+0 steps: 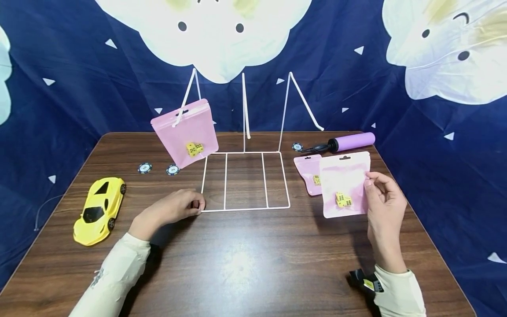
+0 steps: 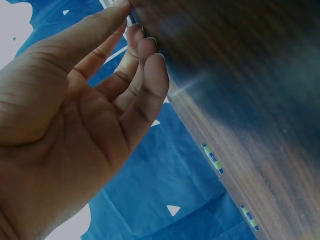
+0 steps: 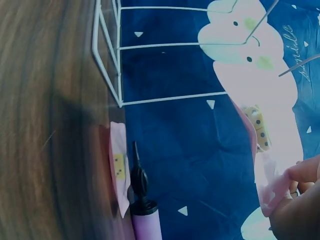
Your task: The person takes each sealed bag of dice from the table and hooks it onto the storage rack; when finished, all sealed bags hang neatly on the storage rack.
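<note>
Pouch one (image 1: 344, 182), pink with a slotted top, is held raised above the right part of the table (image 1: 277, 246); yellow dice with dark pips are seen inside it. Its right edge is pinched between the thumb and fingers of the right hand (image 1: 385, 209). By the left hand (image 1: 172, 209), the near left corner of a white wire rack (image 1: 245, 209) is gripped between thumb and bent fingers.

The rack is set on the table, with three arms rising at its far side. From the left arm, pouch two (image 1: 184, 132) is hung by its slot, tilted, with yellow dice visible in its lower part. Pouch three (image 1: 309, 169) is laid on the table to the right of the rack and is partly covered by pouch one in the head view; yellow dice are seen in it also.

At the far right, a purple hand pump (image 1: 354, 141) with a black nozzle is noted, a chip (image 1: 297, 146) lying just beside the nozzle tip. Two further chips (image 1: 145, 167) are found left of the rack. At the left, a yellow toy car (image 1: 99, 211) is placed. Cream sleeves (image 1: 119, 264) are worn on both arms. The table is backed by a navy cloth (image 1: 332, 105) printed with white clouds and triangles.
</note>
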Tool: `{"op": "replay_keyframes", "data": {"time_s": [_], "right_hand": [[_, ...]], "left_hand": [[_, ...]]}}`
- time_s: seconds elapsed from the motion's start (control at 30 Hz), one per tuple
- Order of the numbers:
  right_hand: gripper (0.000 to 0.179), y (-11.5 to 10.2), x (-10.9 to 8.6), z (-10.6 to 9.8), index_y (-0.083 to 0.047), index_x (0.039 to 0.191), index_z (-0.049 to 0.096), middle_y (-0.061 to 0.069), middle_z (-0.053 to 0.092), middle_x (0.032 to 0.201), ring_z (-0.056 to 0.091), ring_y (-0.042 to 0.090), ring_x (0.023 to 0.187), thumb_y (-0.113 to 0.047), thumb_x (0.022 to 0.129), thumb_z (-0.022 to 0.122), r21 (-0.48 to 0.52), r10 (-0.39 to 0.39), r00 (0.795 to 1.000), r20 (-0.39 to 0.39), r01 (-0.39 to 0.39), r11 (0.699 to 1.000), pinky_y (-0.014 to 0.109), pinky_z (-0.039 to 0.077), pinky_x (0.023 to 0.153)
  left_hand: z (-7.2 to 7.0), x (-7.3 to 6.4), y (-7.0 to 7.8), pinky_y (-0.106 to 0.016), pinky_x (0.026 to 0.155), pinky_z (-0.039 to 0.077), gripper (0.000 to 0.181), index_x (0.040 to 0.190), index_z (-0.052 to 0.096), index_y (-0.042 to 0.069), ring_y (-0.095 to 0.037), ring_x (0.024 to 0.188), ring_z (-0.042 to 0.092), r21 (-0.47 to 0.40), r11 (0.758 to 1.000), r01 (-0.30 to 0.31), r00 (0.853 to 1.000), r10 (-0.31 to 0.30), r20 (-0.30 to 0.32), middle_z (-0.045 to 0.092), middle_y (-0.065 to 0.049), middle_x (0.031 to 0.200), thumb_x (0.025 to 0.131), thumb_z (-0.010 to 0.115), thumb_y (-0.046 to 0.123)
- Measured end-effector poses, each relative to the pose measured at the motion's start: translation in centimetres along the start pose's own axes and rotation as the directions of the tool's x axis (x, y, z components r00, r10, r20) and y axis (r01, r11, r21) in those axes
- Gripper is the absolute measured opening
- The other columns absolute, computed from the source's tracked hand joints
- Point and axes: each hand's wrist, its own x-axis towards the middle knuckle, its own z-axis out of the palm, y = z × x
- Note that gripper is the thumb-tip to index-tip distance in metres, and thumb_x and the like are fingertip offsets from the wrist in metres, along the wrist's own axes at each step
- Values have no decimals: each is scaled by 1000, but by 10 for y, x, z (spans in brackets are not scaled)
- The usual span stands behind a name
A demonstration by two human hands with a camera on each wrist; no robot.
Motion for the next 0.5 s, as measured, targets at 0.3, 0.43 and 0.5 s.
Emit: {"op": "replay_keyframes", "data": {"time_s": [0.3,0.43,0.5], "right_hand": [[18,-1,0,12,18,110,72,12,67,91,56,14,77,21,92,69,128,-115,993,-31,118,985,18,48,71],[17,-4,-1,20,19,110,71,11,68,92,58,13,77,20,93,68,138,-146,989,-23,148,979,18,48,71],[16,-6,-2,24,20,110,71,11,68,91,59,12,76,20,94,68,145,-152,988,-24,154,977,17,49,70]], "left_hand": [[0,-1,1,-31,69,45,23,86,66,18,-6,75,51,7,1000,2,1000,-2,-14,58,10,80,94,78,0],[0,-2,1,-31,69,45,23,87,66,19,-7,75,51,5,1000,9,1000,-9,-9,57,9,81,95,78,1],[0,-1,1,-30,69,45,24,86,66,19,-6,75,51,5,1000,15,1000,-15,-6,57,10,80,95,78,0]]}}
